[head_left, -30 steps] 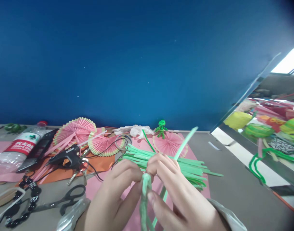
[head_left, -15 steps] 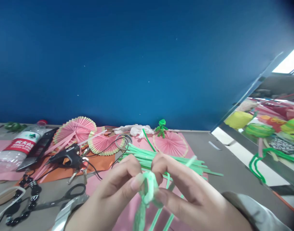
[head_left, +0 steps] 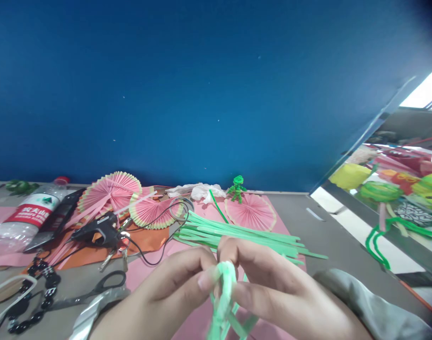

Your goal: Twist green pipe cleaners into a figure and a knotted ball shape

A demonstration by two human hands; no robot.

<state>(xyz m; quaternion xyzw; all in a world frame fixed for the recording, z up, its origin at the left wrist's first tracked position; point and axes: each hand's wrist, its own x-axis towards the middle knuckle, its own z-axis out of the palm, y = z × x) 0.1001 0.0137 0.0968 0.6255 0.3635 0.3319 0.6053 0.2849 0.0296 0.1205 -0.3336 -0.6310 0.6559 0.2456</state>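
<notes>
Light green pipe cleaners (head_left: 227, 288), bent into a loop at the top, are pinched between my two hands at the lower middle. My left hand (head_left: 180, 283) grips the loop's left side with thumb and forefinger. On the other side, the thumb and fingers of my right hand (head_left: 268, 283) close on it. Strands hang below the loop, partly blurred. Just beyond my fingers lies a bundle of light green pipe cleaners (head_left: 237, 231) on pink paper (head_left: 145, 276). A small green pipe cleaner figure (head_left: 237, 189) stands behind the bundle.
Pink paper fans (head_left: 111, 196), a black glue gun (head_left: 98, 231) with its cord, keys (head_left: 123, 241), scissors (head_left: 107, 282), a beaded bracelet (head_left: 49, 288) and a plastic bottle (head_left: 35, 208) lie to the left. A blue panel (head_left: 216, 94) rises behind. Colourful crafts (head_left: 382, 191) are at right.
Both hands, with the looped pipe cleaners, have shifted slightly right and down. The loop has turned a little, and the strands hanging from it have changed position.
</notes>
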